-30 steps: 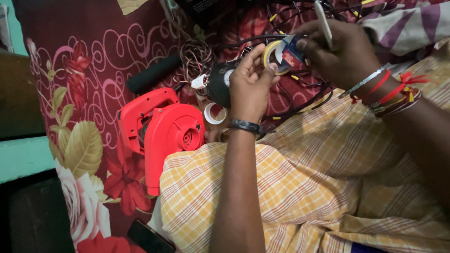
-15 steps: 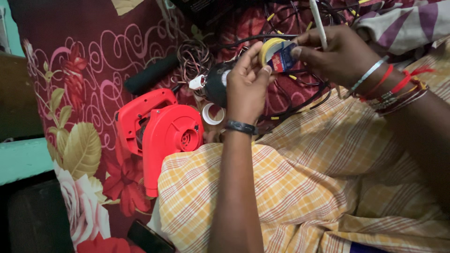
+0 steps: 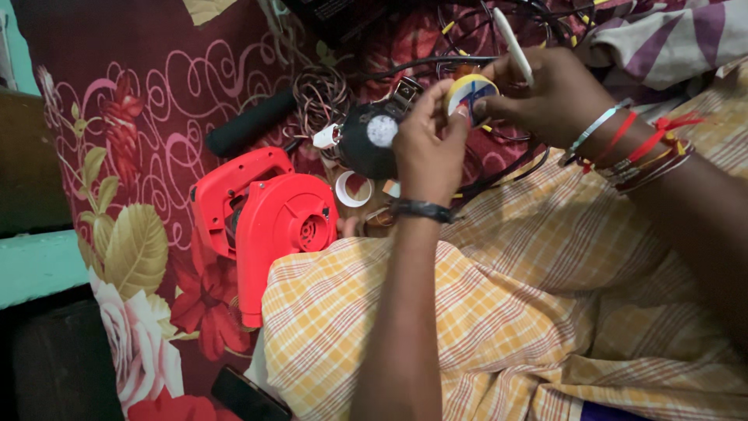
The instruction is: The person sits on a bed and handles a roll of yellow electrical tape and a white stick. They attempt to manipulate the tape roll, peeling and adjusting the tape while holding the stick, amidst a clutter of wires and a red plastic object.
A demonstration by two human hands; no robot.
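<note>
Two hands hold a small roll of tape above the lap.

The roll of tape (image 3: 470,95) is round and yellow, with a white, blue and red middle. The left hand (image 3: 425,148) pinches its near edge with curled fingers. The right hand (image 3: 549,97) grips the far side and also holds a thin white stick (image 3: 513,45), maybe a pen. A black round part (image 3: 370,139) sits just beside the left hand. A red blower (image 3: 269,222) lies on the flowered cloth (image 3: 140,156).
</note>
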